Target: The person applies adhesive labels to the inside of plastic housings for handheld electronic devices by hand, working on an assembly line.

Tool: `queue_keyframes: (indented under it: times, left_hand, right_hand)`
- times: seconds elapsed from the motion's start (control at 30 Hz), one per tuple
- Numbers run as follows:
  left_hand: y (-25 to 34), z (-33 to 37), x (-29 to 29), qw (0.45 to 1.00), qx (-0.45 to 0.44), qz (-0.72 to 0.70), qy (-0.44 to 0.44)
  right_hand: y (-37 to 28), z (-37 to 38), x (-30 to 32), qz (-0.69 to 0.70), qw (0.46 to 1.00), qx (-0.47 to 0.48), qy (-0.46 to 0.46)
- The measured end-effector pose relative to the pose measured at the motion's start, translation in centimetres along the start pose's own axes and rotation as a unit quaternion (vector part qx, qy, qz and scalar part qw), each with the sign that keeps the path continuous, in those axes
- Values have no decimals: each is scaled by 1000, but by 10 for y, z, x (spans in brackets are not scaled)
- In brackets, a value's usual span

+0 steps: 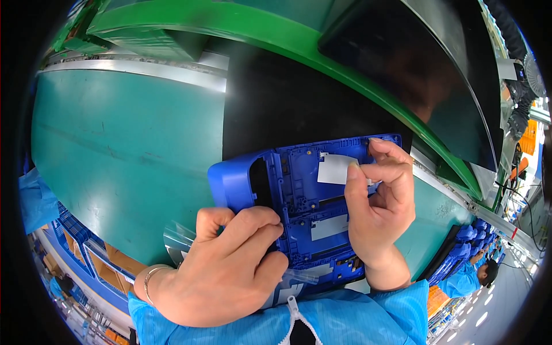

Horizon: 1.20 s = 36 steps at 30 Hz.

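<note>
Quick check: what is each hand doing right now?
Left hand: closed, gripping the blue housing at its lower left.
Right hand: thumb and fingers pinched on the white label on the housing.

Teal worktable [126, 144], green conveyor rail [276, 34]

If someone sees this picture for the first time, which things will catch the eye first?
The bright blue plastic housing at the centre, lying on a black mat, stands out most. The right hand pinches a small white-grey sheet on its upper part, and the left hand grips its lower left edge.
</note>
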<state>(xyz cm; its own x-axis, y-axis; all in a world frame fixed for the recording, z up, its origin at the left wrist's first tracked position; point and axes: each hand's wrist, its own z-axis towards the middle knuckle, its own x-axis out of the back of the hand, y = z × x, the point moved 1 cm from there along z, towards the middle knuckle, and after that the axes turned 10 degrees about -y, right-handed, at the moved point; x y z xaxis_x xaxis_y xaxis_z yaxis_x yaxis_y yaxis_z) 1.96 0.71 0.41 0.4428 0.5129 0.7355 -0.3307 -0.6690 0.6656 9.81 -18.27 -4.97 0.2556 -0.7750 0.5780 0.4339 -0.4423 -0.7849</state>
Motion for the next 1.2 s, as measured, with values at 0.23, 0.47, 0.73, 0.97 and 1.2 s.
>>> queue_keyframes:
  times: [0.23,0.47,0.73,0.97,1.2]
  left_hand:
    - [0,0,1,1000,1,-1,-3]
    - [-1,0,1,1000,-7,0,-7]
    - [-1,0,2,1000,-5,5,-14]
    - [1,0,1,1000,-3,10,-14]
    - [0,0,-1,1000,0,9,-11]
  right_hand:
    - [-1,2,3,40,996,-77,0]
    - [2,0,3,87,990,-109,0]
    - [3,-1,1,78,991,-110,5]
    - [5,-1,0,70,992,-101,11]
    - [9,-3,-4,57,994,-90,7]
